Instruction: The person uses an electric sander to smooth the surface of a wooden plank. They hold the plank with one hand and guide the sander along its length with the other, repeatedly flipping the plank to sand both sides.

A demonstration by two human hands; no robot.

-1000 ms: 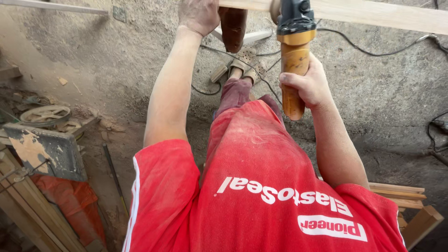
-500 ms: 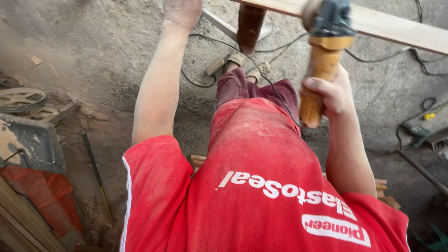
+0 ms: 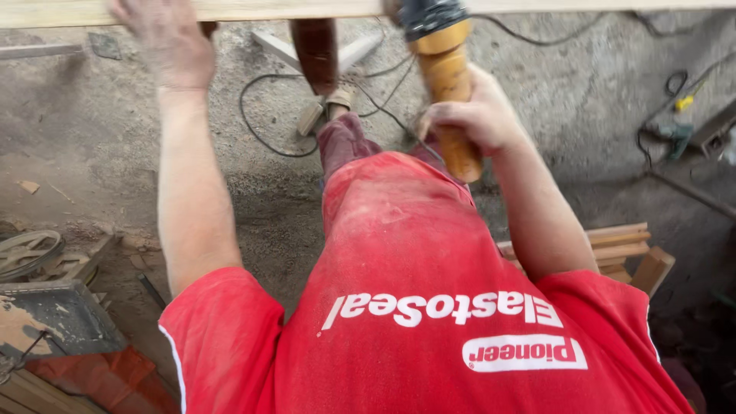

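Observation:
My left hand [image 3: 165,38] presses flat on a long pale wooden plank [image 3: 291,9] that runs along the top edge of the view. My right hand [image 3: 475,115] grips the yellow-orange body of a power tool [image 3: 448,77]. The tool's dark head [image 3: 429,15] is up against the plank, to the right of my left hand. A dark brown wooden leg [image 3: 316,46] stands under the plank between my hands. I wear a red shirt, and my sandalled foot [image 3: 326,107] rests on the dusty floor.
A black cable [image 3: 261,138] loops over the concrete floor. At the left lie a metal wheel [image 3: 27,253], a grey metal plate [image 3: 54,318] and orange cloth [image 3: 100,379]. A slatted wooden frame [image 3: 625,245] sits at the right, with tools [image 3: 675,130] beyond it.
The view has swung, so the plank now runs level along the top edge. My hands are farther apart on it. My right hand still grips the tool.

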